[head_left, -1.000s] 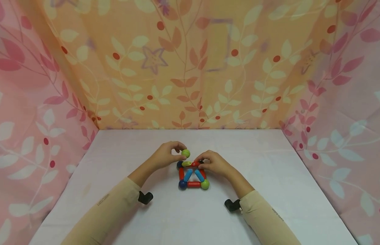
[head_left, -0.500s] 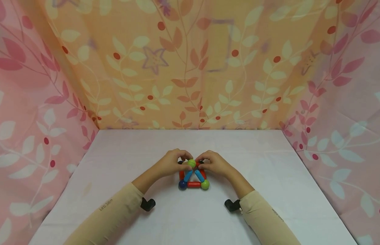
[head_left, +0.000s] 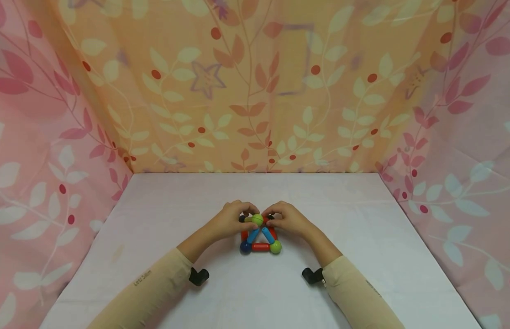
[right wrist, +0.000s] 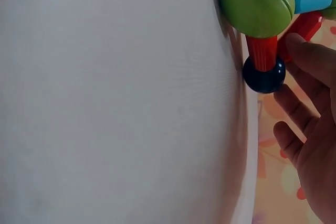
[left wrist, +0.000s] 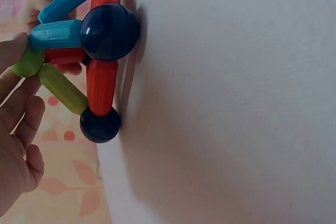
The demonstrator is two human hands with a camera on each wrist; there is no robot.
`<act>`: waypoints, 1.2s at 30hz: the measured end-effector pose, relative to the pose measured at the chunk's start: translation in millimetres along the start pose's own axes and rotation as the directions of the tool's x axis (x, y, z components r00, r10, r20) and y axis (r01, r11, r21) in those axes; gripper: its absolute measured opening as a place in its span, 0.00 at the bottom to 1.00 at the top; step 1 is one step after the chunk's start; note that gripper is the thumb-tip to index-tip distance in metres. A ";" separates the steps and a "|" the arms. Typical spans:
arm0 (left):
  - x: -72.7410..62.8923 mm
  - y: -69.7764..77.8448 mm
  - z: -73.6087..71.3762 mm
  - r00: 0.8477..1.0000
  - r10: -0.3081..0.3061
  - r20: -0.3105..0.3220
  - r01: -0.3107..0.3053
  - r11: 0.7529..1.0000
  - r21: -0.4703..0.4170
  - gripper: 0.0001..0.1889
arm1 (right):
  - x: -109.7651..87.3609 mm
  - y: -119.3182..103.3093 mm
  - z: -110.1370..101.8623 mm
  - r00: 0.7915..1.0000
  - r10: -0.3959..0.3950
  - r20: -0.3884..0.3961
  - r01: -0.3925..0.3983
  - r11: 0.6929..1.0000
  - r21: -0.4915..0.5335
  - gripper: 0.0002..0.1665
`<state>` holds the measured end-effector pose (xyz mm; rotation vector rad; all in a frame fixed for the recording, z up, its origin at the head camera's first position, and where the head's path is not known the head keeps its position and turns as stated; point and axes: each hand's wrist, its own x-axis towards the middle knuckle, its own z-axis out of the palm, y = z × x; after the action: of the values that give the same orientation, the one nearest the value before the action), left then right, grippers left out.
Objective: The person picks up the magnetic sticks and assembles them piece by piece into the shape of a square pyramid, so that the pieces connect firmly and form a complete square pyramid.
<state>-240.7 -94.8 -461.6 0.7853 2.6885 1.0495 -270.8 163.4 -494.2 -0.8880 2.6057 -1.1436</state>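
A small pyramid of magnetic rods and balls stands on the table. Between its thumb and fingers, my left hand pinches the light green ball at the top. Two blue rods and a yellow-green rod slope up to that ball. My right hand pinches a slanting red rod on the far right side. At the base, red rods join a dark blue ball at front left and a green ball at front right. Another dark blue ball forms the rear left corner.
A white cloth covers the table. Floral curtains rise behind it and along both sides. Black wrist camera mounts stick out from the beige sleeves.
My left hand has brought the green ball right and down onto the rod ends at the top, and has since stayed there. The right hand has kept its place.
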 end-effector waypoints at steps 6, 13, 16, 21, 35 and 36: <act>-0.3 1.9 1.9 0.999 0.035 -0.017 -0.034 0.999 0.031 0.17 | -14.8 -11.8 -3.4 0.996 0.032 -0.087 -0.034 0.999 -0.028 0.11; -1.0 1.9 1.9 0.999 0.031 -0.023 -0.030 0.999 0.036 0.17 | -35.7 -27.2 -7.7 0.996 0.085 0.007 -0.086 0.996 0.023 0.13; -1.8 2.6 1.8 0.999 0.025 -0.024 -0.024 0.999 0.028 0.16 | -41.0 -27.8 -5.5 0.994 0.082 0.069 -0.085 0.996 0.042 0.15; -2.3 4.4 2.3 0.999 0.049 -0.022 -0.048 0.998 0.027 0.16 | -43.2 -26.4 0.7 0.993 0.070 0.093 -0.074 0.996 0.041 0.13; -8.2 13.7 2.1 0.997 0.077 0.021 -0.078 0.995 0.060 0.17 | -41.0 -27.9 8.1 0.995 0.079 0.064 -0.081 0.996 0.038 0.10; -8.7 13.9 2.5 0.997 0.069 0.023 -0.070 0.996 0.060 0.17 | -40.8 -27.6 8.6 0.995 0.077 0.064 -0.079 0.996 0.036 0.10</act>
<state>-226.7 -89.2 -454.6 0.9018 2.7050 0.9732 -222.0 167.1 -484.1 -0.7934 2.5356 -1.1239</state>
